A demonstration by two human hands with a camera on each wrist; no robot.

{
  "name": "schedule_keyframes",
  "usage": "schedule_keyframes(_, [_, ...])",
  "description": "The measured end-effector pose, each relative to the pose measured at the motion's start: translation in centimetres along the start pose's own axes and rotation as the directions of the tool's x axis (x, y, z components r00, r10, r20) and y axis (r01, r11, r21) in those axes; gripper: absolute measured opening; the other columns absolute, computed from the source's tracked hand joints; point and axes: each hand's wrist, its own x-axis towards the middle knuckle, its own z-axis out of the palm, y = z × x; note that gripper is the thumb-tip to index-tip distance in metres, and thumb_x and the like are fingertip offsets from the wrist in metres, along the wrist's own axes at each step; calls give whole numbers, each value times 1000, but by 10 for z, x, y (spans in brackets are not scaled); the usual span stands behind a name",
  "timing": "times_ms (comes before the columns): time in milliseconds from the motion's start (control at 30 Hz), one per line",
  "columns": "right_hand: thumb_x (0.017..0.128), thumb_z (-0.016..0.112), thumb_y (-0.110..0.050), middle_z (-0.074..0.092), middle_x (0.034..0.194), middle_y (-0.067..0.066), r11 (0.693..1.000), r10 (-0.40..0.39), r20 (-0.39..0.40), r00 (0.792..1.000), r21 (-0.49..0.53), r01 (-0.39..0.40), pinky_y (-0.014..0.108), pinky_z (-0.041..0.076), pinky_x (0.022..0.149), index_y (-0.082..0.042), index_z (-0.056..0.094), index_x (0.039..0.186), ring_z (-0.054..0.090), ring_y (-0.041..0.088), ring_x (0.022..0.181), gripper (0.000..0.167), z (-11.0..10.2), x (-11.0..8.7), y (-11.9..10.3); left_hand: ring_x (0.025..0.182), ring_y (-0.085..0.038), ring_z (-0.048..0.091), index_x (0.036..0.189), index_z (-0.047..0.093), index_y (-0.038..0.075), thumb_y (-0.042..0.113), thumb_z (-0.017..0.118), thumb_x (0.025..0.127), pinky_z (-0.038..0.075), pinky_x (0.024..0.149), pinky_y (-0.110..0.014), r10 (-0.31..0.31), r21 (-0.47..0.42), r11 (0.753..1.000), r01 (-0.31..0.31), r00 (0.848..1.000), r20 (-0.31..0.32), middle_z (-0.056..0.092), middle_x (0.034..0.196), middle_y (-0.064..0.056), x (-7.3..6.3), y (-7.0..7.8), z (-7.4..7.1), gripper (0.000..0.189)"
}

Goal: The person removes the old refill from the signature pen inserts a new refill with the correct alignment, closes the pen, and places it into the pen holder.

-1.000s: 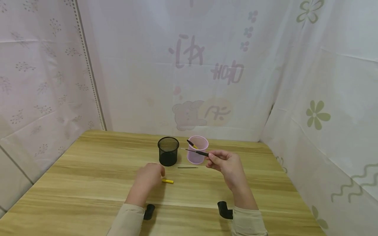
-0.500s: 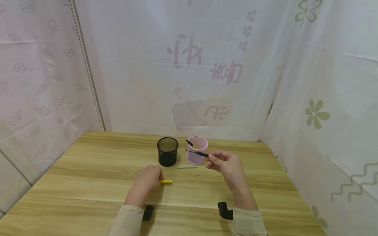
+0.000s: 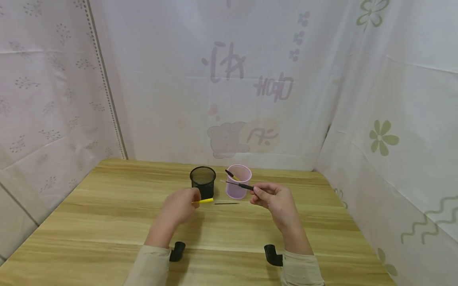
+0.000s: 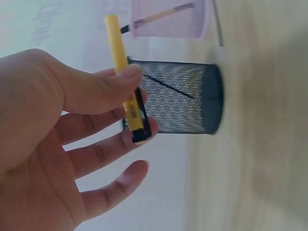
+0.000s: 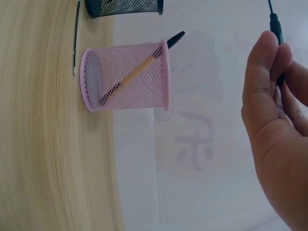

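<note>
My left hand (image 3: 180,204) pinches a yellow pen (image 4: 126,91) with a black clip between thumb and fingers. It is raised at the front of the black mesh pen cup (image 3: 202,176), overlapping the cup's lower part in the head view. My right hand (image 3: 273,202) pinches the black handle of a thin-shafted screwdriver (image 3: 245,186), pointing left with a pale tip, in front of the pink mesh pen cup (image 3: 237,192). A black-and-yellow pen (image 5: 137,70) leans inside the pink cup. Inside the black cup, a thin dark stick (image 4: 168,86) shows through the mesh.
A thin dark rod (image 3: 226,203) lies on the wooden table (image 3: 229,234) in front of the cups. Black elbow-shaped pieces (image 3: 177,251) stick out beside both sleeves. Printed curtains (image 3: 161,99) hang behind and at the sides of the table.
My left hand has lifted the yellow pen from the table and carried it forward to the black cup. My right hand with the screwdriver has stayed nearly still.
</note>
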Motion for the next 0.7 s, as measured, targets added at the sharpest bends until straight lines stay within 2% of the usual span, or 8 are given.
schedule_keyframes(100, [102,66,3,76,86,2,1000,11,-6,1000,-6,-11,29,66,79,19,66,122,71,12,74,25,0,0,-1,91,-21,71,106,75,16,12,78,96,59,77,-42,-6,-25,1000,5,1000,-29,77,104,-1,1,4,-9,11])
schedule_keyframes(300, [102,66,2,76,90,5,999,13,-16,1000,-35,-14,29,66,80,17,67,121,71,14,74,24,1,0,0,83,-17,68,105,77,17,10,78,96,57,73,-38,18,-104,994,-29,994,-108,78,102,2,1,7,-21,11])
schedule_keyframes(467, [101,67,4,77,97,13,999,4,-16,1000,-42,-5,30,66,80,16,69,120,72,15,75,22,1,1,3,85,-17,69,105,78,15,10,77,98,59,75,-39,28,-168,985,-48,993,-118,78,104,1,0,9,-27,9])
schedule_keyframes(700, [101,67,4,77,99,14,999,-6,-9,1000,-50,6,30,66,81,16,69,120,73,14,76,22,0,1,4,84,-16,68,105,78,16,11,77,97,58,75,-39,45,-173,983,-68,991,-129,78,102,2,-1,12,-30,9])
